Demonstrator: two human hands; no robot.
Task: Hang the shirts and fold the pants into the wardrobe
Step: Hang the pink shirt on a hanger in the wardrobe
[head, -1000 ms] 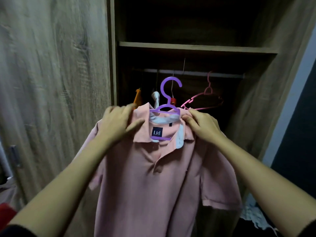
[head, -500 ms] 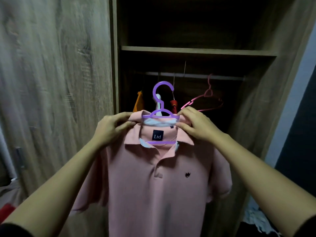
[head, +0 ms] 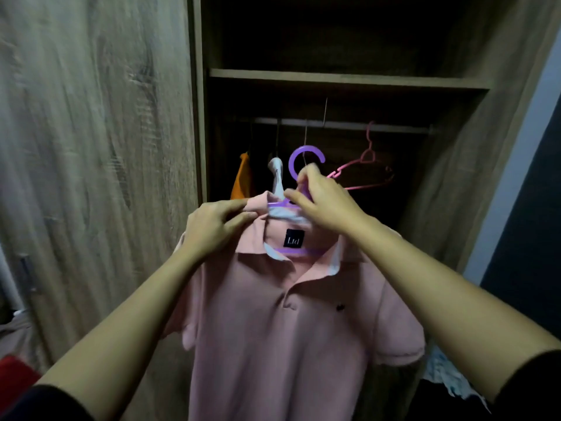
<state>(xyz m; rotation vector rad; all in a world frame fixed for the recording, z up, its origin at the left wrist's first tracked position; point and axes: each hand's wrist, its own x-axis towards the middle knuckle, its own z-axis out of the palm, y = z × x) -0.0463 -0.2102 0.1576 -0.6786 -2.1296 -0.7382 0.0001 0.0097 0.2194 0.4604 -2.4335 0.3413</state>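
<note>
A pink polo shirt (head: 282, 329) hangs on a purple plastic hanger (head: 293, 158), held up in front of the open wardrobe. My left hand (head: 212, 229) pinches the shirt's collar at the left shoulder. My right hand (head: 324, 202) grips the hanger's neck just under the hook, with fingers curled round it. The hook is below the metal rail (head: 340, 124) and apart from it.
On the rail hang an orange garment (head: 241, 177), a white garment (head: 277, 174) and an empty pink hanger (head: 367, 165). A wooden shelf (head: 349, 79) runs above the rail. The wardrobe door (head: 91, 147) stands at left. Loose cloth (head: 446, 378) lies at lower right.
My right hand has moved from the shirt's right shoulder up to the hanger's neck. The shirt has risen a little and hangs straighter. My left hand stays at the collar.
</note>
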